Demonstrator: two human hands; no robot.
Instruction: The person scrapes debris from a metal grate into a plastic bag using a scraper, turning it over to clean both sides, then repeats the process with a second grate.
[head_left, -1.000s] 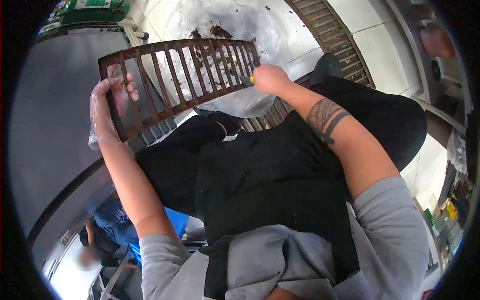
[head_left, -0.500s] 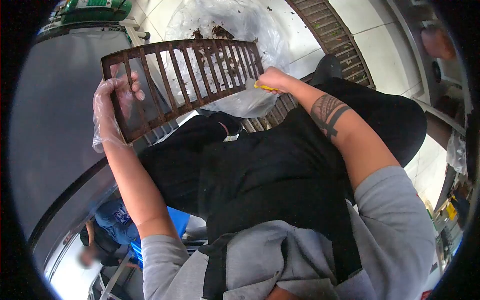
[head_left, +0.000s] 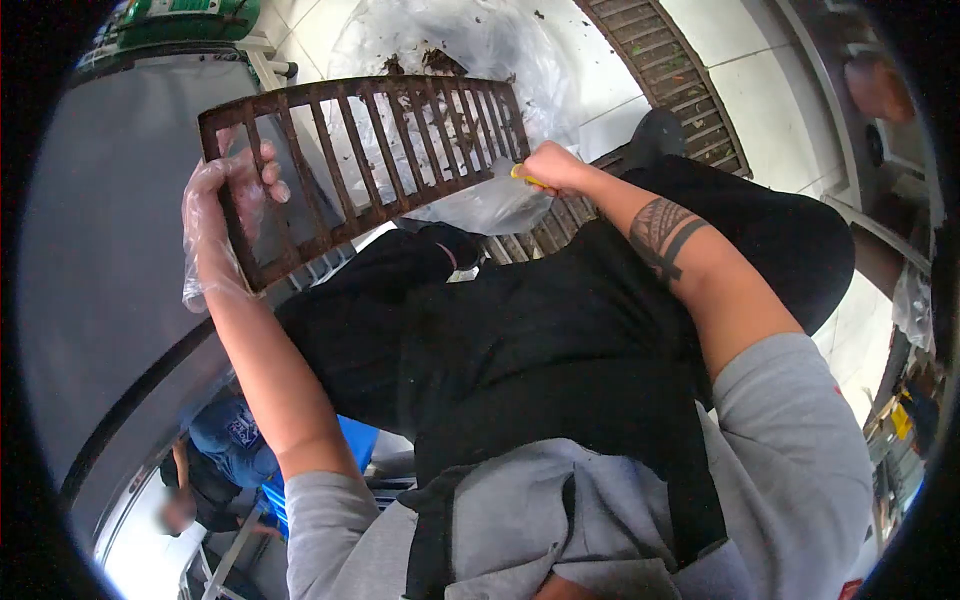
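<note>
My left hand [head_left: 225, 215], inside a loose clear plastic glove, grips the left end of a rusty brown metal floor grate [head_left: 370, 160] and holds it up in the air. My right hand [head_left: 550, 165] is closed around a small tool with a yellow handle [head_left: 524, 178], pressed against the grate's right end. Below the grate lies a clear plastic bag [head_left: 480, 60] with dark debris on it.
A long drain channel with more grates [head_left: 670, 80] runs across the white tiled floor. A grey metal cabinet [head_left: 110, 250] stands at left. My black apron and knee fill the middle. Another person in blue [head_left: 225, 450] crouches at lower left.
My right hand has shifted slightly along the grate's right end, turning so the yellow handle shows. The grate has tilted a little; my left hand keeps its hold.
</note>
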